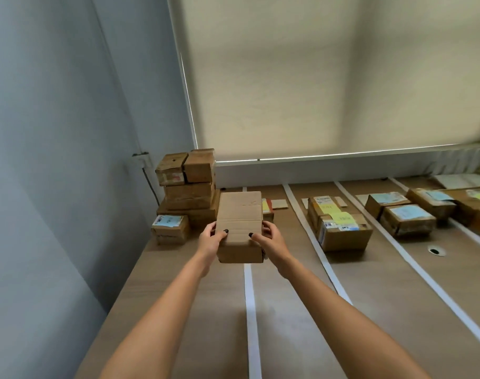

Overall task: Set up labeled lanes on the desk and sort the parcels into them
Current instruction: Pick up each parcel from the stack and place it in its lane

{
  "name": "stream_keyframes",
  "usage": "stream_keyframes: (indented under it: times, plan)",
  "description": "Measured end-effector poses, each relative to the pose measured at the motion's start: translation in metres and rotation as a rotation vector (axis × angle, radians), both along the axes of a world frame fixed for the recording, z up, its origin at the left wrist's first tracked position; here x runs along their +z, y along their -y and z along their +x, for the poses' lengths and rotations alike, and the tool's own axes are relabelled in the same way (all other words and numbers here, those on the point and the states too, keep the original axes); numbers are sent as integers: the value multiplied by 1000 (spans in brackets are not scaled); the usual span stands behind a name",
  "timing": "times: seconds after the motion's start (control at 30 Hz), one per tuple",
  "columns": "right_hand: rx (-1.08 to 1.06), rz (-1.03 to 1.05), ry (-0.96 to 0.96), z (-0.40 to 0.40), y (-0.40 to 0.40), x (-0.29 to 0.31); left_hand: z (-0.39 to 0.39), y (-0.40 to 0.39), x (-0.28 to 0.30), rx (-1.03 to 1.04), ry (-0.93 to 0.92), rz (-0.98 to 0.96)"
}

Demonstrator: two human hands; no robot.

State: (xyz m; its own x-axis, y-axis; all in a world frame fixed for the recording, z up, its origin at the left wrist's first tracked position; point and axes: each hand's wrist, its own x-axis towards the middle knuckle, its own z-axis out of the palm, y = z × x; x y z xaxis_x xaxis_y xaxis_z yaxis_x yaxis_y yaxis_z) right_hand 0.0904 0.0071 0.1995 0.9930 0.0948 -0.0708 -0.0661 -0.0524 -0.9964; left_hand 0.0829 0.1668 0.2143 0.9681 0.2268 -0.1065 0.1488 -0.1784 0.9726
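I hold a plain brown cardboard parcel (239, 220) above the wooden desk (195, 310), gripped from both sides. My left hand (212, 240) clasps its left side, my right hand (269, 240) its right, thumbs on top. The parcel hangs over the leftmost white tape strip (252, 310). A stack of several unsorted parcels (188, 187) stands at the desk's far left corner. Further tape strips (315, 242) (413, 263) mark lanes to the right. Parcels with yellow notes (340, 228) and with blue notes (408, 218) lie in those lanes.
A grey wall runs along the desk's left edge. A drawn roller blind (329, 77) covers the window behind. Small cardboard label cards (279, 204) lie at the lanes' far ends. A cable hole (435, 251) sits in the desk on the right.
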Motion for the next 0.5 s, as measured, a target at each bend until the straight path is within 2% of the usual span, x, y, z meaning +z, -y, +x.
stream_keyframes:
  times: [0.3,0.5]
  plan:
    - [-116,52,54,-23,121,5,-17,121,-10,-1,21,-23]
    - [-229,9,44,-17,159,6,-14,157,-8,21,51,-116]
